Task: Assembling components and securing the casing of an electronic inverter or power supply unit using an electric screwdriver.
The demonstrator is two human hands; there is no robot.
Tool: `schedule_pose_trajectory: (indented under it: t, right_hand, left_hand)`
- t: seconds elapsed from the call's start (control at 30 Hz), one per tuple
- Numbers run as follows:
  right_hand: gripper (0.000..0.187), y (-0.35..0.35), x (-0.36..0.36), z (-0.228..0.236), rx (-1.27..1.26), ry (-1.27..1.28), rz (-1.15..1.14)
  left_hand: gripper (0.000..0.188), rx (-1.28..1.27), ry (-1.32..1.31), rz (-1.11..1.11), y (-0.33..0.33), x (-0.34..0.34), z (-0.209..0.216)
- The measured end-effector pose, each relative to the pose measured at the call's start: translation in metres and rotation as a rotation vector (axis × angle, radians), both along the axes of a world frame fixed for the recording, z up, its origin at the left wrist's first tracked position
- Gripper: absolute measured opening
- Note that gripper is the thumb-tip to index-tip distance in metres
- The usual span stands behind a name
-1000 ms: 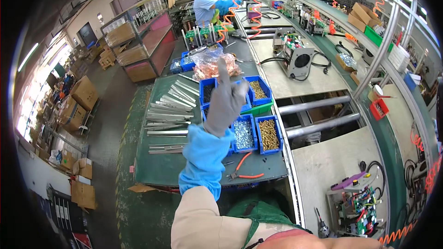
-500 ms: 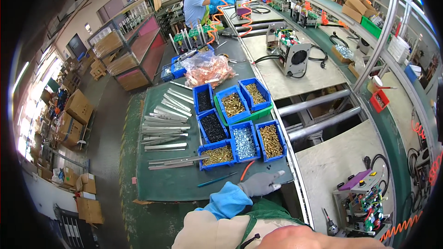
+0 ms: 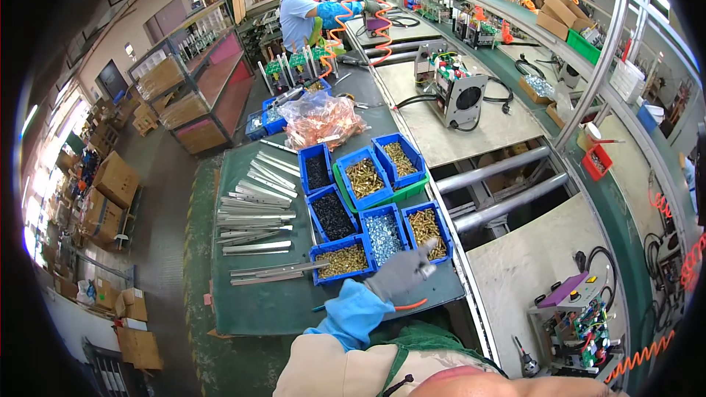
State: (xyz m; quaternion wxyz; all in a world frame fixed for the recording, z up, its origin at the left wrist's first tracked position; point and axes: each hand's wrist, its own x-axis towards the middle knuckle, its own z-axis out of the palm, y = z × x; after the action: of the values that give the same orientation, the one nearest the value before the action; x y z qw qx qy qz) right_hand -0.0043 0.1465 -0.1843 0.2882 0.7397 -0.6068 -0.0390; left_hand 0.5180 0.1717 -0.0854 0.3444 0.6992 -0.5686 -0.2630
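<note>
My left hand (image 3: 397, 273), in a grey glove with a blue sleeve cover (image 3: 354, 315), reaches in from the lower edge. Its thumb and fingers stand apart, and I see nothing held. The fingertips are at the near rim of a blue bin of brass fittings (image 3: 425, 228), partly covering it. Just left of that stands a blue bin of small silvery parts (image 3: 384, 237), then one of small brass-coloured parts (image 3: 342, 260). An orange rod-like piece (image 3: 410, 305) lies below the hand. A teal stick (image 3: 318, 309) is mostly hidden behind the sleeve. My right hand is out of view.
Metal strips (image 3: 257, 209) lie on the green table left of the bins. Behind are black parts in bins (image 3: 334, 215) and a clear bag of copper-coloured pieces (image 3: 323, 121). On the right, units (image 3: 454, 92) stand on a roller line (image 3: 507, 184). A co-worker (image 3: 298, 18) stands farther back.
My left hand has moved up and away from the table's near edge to the brass-fittings bin. The sleeve now covers most of the teal stick. The view has shifted slightly.
</note>
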Motion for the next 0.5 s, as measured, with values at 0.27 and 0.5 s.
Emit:
schedule_pose_trajectory:
  t: [0.27,0.5]
  right_hand:
    - [0.072,-0.014,-0.006,-0.011,-0.071,0.008,0.062]
    - [0.065,-0.016,0.0,-0.005,0.286,-0.118,-0.281]
  left_hand:
    - [0.062,-0.682,0.79,0.238,-0.025,0.084,0.104]
    - [0.055,-0.457,1.048,0.057,-0.019,0.051,0.092]
